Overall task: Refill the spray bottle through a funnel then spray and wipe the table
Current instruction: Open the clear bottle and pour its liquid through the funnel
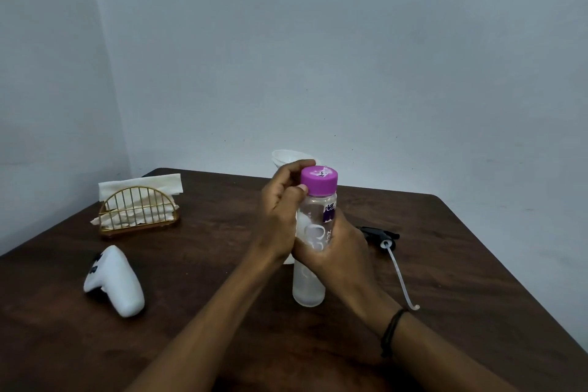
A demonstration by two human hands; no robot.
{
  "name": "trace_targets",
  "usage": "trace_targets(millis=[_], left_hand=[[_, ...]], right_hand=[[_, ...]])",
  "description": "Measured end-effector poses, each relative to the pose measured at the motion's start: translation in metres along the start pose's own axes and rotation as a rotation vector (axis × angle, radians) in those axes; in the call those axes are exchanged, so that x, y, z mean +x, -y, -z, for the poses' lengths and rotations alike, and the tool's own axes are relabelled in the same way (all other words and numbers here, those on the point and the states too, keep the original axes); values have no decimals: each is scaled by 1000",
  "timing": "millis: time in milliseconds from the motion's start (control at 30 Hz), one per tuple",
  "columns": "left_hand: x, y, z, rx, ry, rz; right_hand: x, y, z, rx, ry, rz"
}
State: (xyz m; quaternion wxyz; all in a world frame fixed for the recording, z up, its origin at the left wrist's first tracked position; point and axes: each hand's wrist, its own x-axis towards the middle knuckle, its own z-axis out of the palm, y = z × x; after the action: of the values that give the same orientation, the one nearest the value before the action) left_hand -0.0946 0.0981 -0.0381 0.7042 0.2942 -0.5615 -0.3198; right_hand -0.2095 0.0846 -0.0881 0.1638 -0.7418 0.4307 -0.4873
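A clear water bottle (310, 283) with a purple cap (319, 181) stands upright on the dark wooden table (197, 264). My right hand (337, 245) is wrapped around the bottle's middle. My left hand (280, 210) has its fingers and thumb closed on the purple cap. Just behind the bottle, a white funnel (288, 157) peeks out above my left hand, and what it stands in is mostly hidden. To the right lies the black spray head (380, 234) on the table, with its white dip tube (401, 277) pointing toward me.
A gold wire holder with white napkins (138, 208) stands at the back left. A white controller (114, 280) lies at the left. Walls close in behind the table and on the left. The table's right edge runs diagonally at the right.
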Motion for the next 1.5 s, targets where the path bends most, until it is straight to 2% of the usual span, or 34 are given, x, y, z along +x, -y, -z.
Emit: trace_targets(millis=[167,267,367,433,567,667,767,967,1067,1200,1333,1433,1500], left_hand=[[-1,6,2,139,-55,-29],[2,4,2,201,40,32],[4,5,7,57,158,69],[4,6,10,-48,131,78],[2,4,5,45,49,34],[2,3,3,59,104,50],[3,4,8,-65,159,74],[-2,3,2,110,-115,-55],[-4,2,0,149,-180,-55],[0,0,-1,192,-62,10],[4,3,7,-101,128,86],[5,1,10,-186,69,123],[4,-2,5,-51,19,110]], right_hand=[[0,-1,-2,-1,9,11],[0,-1,-2,14,19,2],[-1,-1,-1,23,14,-3],[-1,1,-1,7,23,-12],[-2,3,-3,0,20,-12],[-2,4,-4,3,32,-5],[-3,4,-4,15,14,-1],[-3,4,-6,5,11,-16],[-4,6,-8,-18,22,-1],[-5,8,-7,-30,35,14],[-5,4,-7,-26,5,-28],[-5,3,-7,-32,7,-33],[-5,6,-8,-30,13,-25]])
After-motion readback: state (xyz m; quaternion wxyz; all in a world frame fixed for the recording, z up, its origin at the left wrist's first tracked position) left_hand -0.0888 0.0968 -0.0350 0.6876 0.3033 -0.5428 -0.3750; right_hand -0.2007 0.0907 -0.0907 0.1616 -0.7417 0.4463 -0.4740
